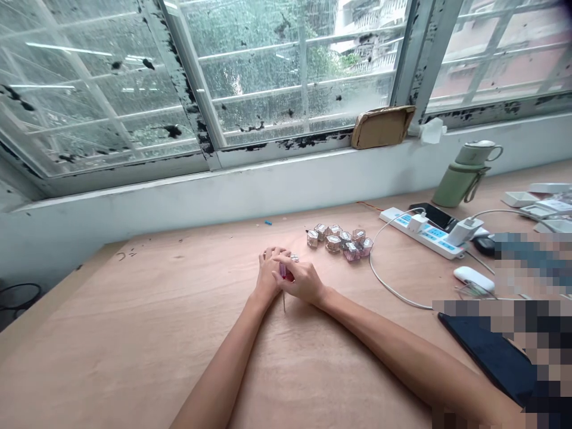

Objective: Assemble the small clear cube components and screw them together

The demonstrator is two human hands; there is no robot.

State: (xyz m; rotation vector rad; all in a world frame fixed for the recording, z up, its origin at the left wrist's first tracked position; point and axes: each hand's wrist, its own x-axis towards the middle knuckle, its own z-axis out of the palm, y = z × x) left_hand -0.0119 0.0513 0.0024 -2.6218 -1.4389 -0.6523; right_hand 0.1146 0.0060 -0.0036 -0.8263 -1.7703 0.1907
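My left hand (267,275) rests low over the table with its fingers curled, and what lies under them is mostly hidden. My right hand (306,283) is closed against it, its fingertips pinched on a slim tool with a purple and red handle (282,270) that looks like a screwdriver. A thin shaft (284,301) sticks out below the hands towards me. Just beyond the right fingers shows a small silvery, clear piece (294,258); whether a hand holds it I cannot tell. Several small clear hexagonal containers (333,242) stand grouped beyond my right hand.
A white power strip (422,231) with plugged chargers and a looping white cable (379,277) lies right of the containers. Farther right are a green bottle (460,176), a white case (473,279) and a dark tablet (487,357). A tiny blue piece (268,223) lies near the wall.
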